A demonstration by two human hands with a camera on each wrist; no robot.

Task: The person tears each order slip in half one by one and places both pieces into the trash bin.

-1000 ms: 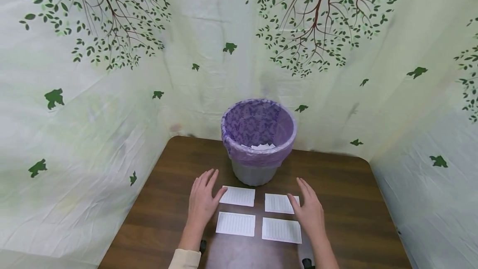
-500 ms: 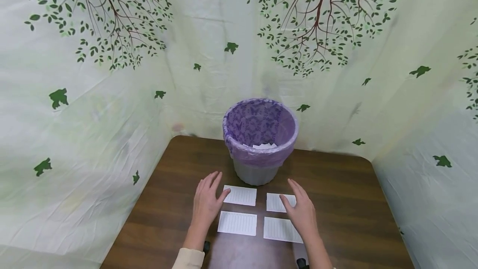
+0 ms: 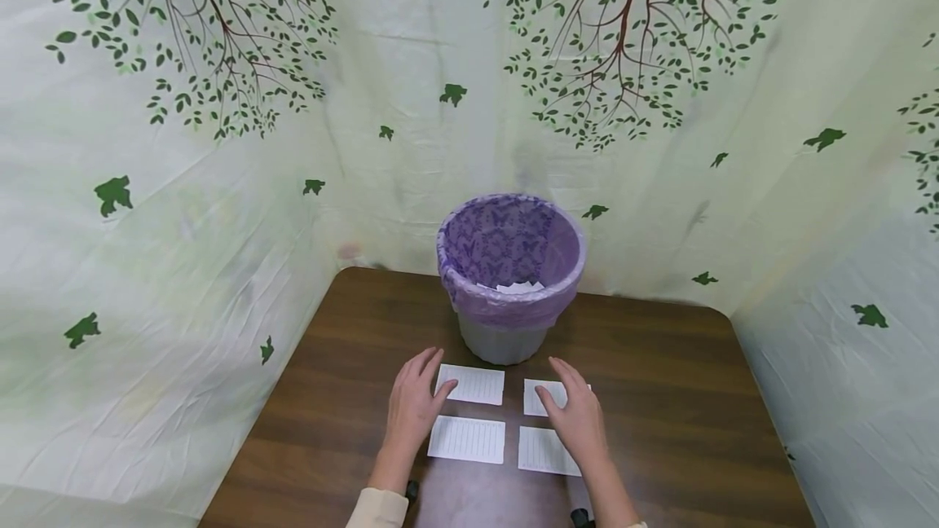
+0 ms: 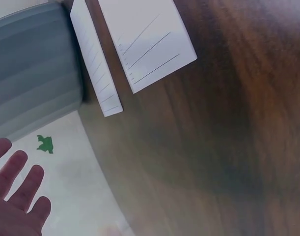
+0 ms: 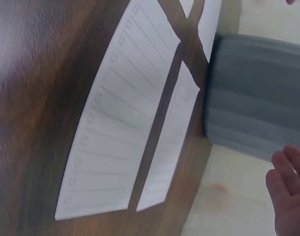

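Several white lined cards lie flat on the wooden table, laid out in two rows. My left hand (image 3: 413,404) hovers at the left side of the far left card (image 3: 477,386) and the near left card (image 3: 467,440), fingers spread and holding nothing. Over the right-hand pair is my right hand (image 3: 579,422), also with loose, parted fingers and nothing in them. It partly hides the far right card (image 3: 531,402) and the near right card (image 3: 539,453). Both wrist views show relaxed fingertips, apart from the cards (image 4: 147,42) (image 5: 115,123).
Just behind the cards stands a grey bin (image 3: 502,342) with a purple patterned liner (image 3: 509,308) folded over its rim. White paper pieces (image 3: 519,288) lie inside. A pale curtain (image 3: 396,186) printed with trees and leaves surrounds the brown table (image 3: 660,381).
My right hand has drifted left, over the right-hand cards. The left hand has shifted slightly right and nearer to me. Cards and bin stay in place.
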